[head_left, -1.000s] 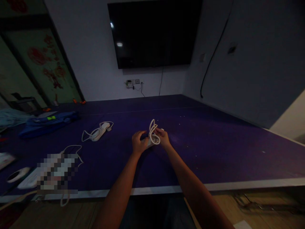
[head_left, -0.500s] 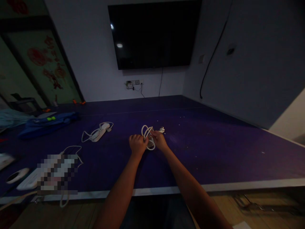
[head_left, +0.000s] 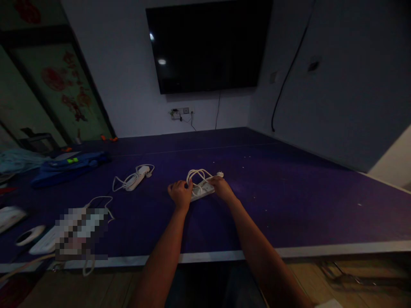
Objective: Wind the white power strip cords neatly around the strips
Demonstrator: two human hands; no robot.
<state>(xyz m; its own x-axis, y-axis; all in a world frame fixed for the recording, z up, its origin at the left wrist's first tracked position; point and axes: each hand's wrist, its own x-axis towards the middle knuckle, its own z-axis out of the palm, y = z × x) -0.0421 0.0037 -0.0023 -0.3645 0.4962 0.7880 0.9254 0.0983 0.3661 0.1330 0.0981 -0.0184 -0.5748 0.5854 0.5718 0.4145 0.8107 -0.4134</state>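
Both hands press a white power strip (head_left: 201, 189) onto the purple table (head_left: 289, 192): left hand (head_left: 180, 194) pinching its looped cord (head_left: 196, 175), right hand (head_left: 223, 188) gripping the far end. Bundling looks underway; securing those loops needs care.

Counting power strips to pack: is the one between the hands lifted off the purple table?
No, the power strip lies flat on the purple table, a hand at each end.

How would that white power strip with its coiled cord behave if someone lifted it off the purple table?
The power strip looks like a rigid bar, so it would probably keep its shape. Its cord arches in loose loops, so it would likely flop and dangle. The plug lies free beside the right hand, so it might swing.
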